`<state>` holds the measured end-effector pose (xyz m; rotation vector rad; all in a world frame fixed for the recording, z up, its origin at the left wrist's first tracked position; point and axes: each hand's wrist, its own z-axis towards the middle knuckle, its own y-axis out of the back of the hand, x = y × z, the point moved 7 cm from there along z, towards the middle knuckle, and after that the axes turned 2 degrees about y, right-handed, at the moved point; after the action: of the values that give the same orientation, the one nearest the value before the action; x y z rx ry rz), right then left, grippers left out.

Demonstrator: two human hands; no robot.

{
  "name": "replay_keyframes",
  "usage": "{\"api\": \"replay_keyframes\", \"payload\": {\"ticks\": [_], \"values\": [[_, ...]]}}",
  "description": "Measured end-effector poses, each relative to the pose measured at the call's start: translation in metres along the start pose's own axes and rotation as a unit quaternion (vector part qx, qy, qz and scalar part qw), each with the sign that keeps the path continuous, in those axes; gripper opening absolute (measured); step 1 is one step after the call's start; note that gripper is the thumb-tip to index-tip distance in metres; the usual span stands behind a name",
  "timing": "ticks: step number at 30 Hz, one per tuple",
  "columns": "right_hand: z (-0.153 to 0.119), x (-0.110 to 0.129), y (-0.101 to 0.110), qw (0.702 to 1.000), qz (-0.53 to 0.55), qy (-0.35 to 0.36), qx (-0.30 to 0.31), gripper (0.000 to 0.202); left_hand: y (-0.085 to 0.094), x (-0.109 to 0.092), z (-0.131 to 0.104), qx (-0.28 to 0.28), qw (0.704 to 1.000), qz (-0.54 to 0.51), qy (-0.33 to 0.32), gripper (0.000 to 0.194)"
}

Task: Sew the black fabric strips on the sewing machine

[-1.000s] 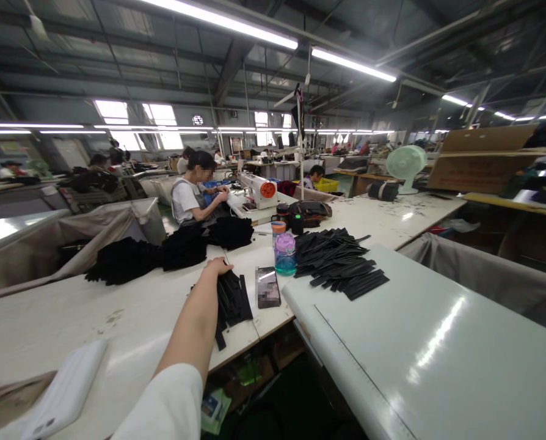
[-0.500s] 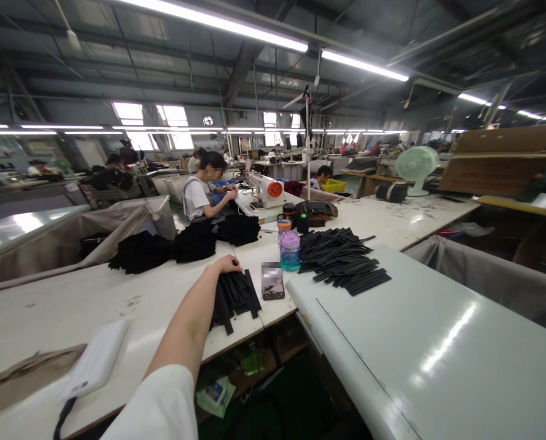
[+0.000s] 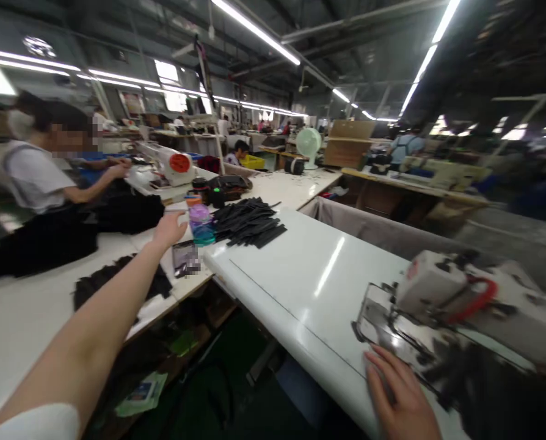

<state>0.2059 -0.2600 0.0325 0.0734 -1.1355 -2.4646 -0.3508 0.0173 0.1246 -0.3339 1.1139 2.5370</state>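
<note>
My left hand (image 3: 170, 228) is stretched out over the white table, just left of a bottle with a purple lid (image 3: 200, 221) and above a phone (image 3: 185, 259). Its fingers look apart with nothing visible in them, though motion smears them. Under my left forearm lies a bundle of black strips (image 3: 99, 282), partly covered. My right hand (image 3: 404, 394) rests open on the pale tabletop, fingers extended, beside the plate of a white sewing machine (image 3: 442, 290). Black fabric (image 3: 497, 391), blurred, lies to the right of that hand.
A pile of black strips (image 3: 250, 221) sits right of the bottle. Dark fabric heaps (image 3: 48, 238) lie at the left, near a co-worker (image 3: 39, 165) at another sewing machine (image 3: 167, 164). A green fan (image 3: 308, 146) and a fabric-lined bin (image 3: 346, 223) stand beyond the pale tabletop (image 3: 295, 275).
The view has swung right, bringing the near sewing machine and my right hand into sight. My left hand has left the black strips and moved towards the bottle.
</note>
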Motion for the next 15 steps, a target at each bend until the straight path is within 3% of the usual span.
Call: {"api": "replay_keyframes", "payload": {"ticks": [2,4,7,10,12,15], "values": [[-0.013,-0.007,0.011,0.999,-0.035,-0.023,0.011,0.024,-0.024,-0.062,0.011,-0.02,0.997,-0.055,-0.051,0.035],[-0.028,-0.021,0.027,0.996,-0.081,-0.044,0.017,0.024,-0.034,-0.133,0.009,-0.047,0.987,-0.108,-0.111,0.03],[-0.049,-0.045,0.055,0.987,-0.147,-0.052,0.037,0.028,-0.025,-0.236,-0.014,-0.099,0.965,-0.168,-0.177,0.024],[-0.056,-0.063,0.072,0.978,-0.195,-0.013,0.076,0.034,-0.011,-0.325,-0.052,-0.152,0.911,-0.274,-0.268,0.024],[-0.048,-0.069,0.069,0.966,-0.226,0.038,0.122,0.044,-0.016,-0.373,-0.078,-0.132,0.874,-0.335,-0.326,0.025],[-0.031,-0.076,0.054,0.935,-0.287,0.116,0.171,0.051,-0.047,-0.434,-0.12,-0.021,0.802,-0.413,-0.432,0.025]]}}
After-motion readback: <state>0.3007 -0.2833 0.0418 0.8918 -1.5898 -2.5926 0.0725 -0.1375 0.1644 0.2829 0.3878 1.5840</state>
